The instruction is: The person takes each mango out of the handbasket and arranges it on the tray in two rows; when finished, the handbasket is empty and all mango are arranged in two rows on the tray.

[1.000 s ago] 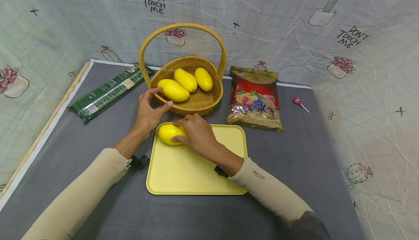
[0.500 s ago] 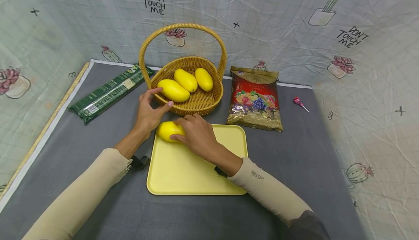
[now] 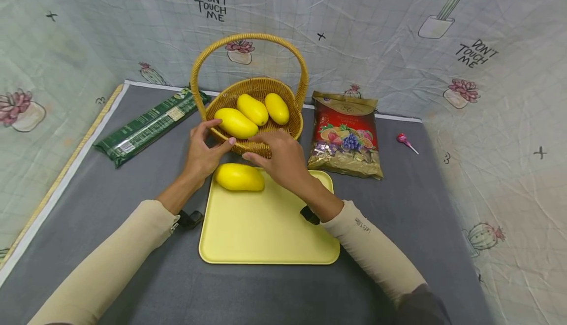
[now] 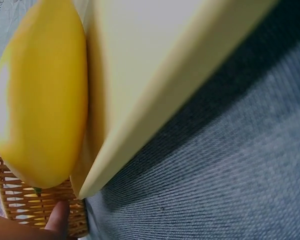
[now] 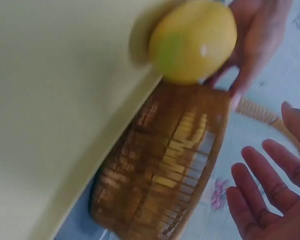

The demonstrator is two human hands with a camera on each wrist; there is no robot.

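Near the far-left corner of the tray (image 3: 270, 239), has one mango (image 3: 239, 177) laid, three mangoes (image 3: 252, 110) left in the basket (image 3: 297, 130), left hand (image 3: 200, 152) spread against its rim, right hand (image 3: 287, 160) spread, empty.

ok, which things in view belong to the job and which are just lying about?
Likely part of the job:
basket
three yellow fruits inside it
yellow tray
single yellow fruit on it
left hand, at the basket's rim
right hand, holding nothing

Apparently just lying about, untouched:
green packet
candy bag
lollipop
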